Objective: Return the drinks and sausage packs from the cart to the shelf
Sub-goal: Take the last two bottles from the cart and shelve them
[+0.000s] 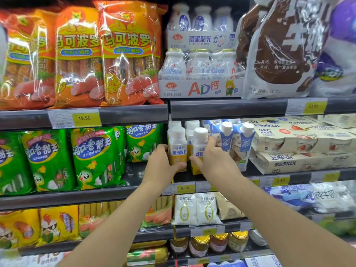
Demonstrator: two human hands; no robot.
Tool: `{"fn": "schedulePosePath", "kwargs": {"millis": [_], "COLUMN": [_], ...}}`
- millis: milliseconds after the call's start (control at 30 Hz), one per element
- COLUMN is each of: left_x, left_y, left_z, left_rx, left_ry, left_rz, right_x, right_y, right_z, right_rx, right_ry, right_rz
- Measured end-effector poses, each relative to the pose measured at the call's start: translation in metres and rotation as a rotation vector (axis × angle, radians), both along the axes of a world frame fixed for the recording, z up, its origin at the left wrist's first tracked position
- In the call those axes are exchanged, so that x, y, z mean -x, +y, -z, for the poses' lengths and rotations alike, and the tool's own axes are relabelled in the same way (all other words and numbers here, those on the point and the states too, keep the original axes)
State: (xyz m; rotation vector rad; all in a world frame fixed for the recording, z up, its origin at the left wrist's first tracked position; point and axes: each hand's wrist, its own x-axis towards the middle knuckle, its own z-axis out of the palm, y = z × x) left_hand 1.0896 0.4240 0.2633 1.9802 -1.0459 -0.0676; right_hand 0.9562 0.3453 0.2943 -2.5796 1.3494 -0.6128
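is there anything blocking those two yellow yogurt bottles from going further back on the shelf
Yes. Each hand holds one yellow yogurt bottle, left hand on the left bottle, right hand on the right bottle, at the shelf's front edge. More white-capped bottles stand directly behind them, so little room shows further back.

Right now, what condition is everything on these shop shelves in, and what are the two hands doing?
Left hand: grips the left yellow-and-white capped drink bottle, which is upright on the middle shelf.
Right hand: grips the right yellow-and-white capped drink bottle, which is upright beside the first.
Blue-and-white capped cartons: upright, sealed.
Orange sausage packs: standing on the top shelf, sealed.
Green sausage packs: standing, leaning slightly.
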Motion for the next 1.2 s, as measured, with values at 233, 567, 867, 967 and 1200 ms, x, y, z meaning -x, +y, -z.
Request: {"fn": "schedulePosePath", "kwargs": {"millis": [233, 567, 867, 967, 1200], "left_x": [0.013, 0.197, 0.467, 0.557, 0.719], "left_y": [0.042, -0.002, -0.121, -0.133, -0.165], "left_z": [-0.014, -0.038, 0.024, 0.033, 0.064], "left_rx": [-0.359, -0.303, -0.5, -0.499, -0.409], "left_ry": [-0.461, -0.664, -0.926, -0.917, -1.022], "left_rz": [0.046, 0.694, 0.946, 1.064, 1.276], "right_x": [0.051, 0.262, 0.556, 0.643, 0.794], "right_y": [0.012, 0.006, 0.005, 0.017, 0.027], "right_z": [0.0, 0.0, 0.062, 0.078, 0.11], "right_rx": [0.119, 0.006, -0.111, -0.138, -0.287], "right_ry": [-0.031, 0.185, 0.409, 0.41, 0.368], "right_rz": [-0.086, 0.06, 0.492, 0.644, 0.889]}}
